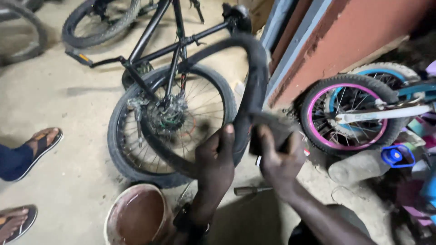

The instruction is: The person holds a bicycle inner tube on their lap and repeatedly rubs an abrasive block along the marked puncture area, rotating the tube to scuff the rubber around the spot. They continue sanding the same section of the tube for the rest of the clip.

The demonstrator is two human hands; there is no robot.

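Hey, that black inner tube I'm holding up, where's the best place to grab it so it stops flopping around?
Probably the lower run of the inner tube, where your left hand already grips it, coming from the side facing you. The tube loops up and arches over there, so holding low steadies the limp loop. Your right hand holds a dark flat piece against the tube beside it.

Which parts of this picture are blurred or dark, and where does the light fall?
Head view: the left hand, the right hand and the black inner tube they hold are smeared by motion blur; light falls on the concrete floor at the left; the lower right corner is in shadow; the black bicycle looks fairly sharp; the bucket of water shows a faint sheen.
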